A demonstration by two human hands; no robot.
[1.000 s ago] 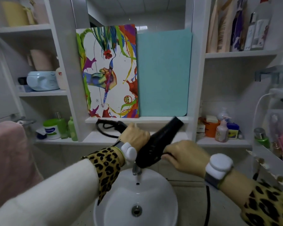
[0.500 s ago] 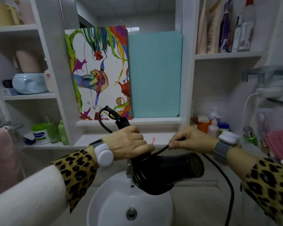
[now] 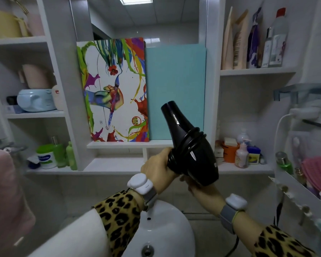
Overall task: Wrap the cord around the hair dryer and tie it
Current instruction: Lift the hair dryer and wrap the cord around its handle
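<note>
Grips the hair dryer at its narrow lower end with the left hand, fingers curled round it and over the turns of cord there. Props the wide rear of the body from underneath with the right hand; cannot tell whether those fingers pinch the cord or merely lie against the shell, hidden behind the black body. Holds the dryer in the air above the sink, nozzle tilted up and to the left, in front of the teal board.

Shows several turns already wound slantwise round the barrel. Leaves a loose tail hanging low on the right, past the right forearm. Looks to be mid-wrap, with the tying not yet begun. Probably calls next for gathering that tail, carrying it round again snugly, then tucking or knotting the end under a turn, left grip kept firm to stop the coils slipping off.

Offers open room above the basin and back toward the body. Crowds in on the right with the wall rack, likely near enough to snag a swinging tail. Closes ahead with the shelf edge and the bottles near the dryer's rear.
</note>
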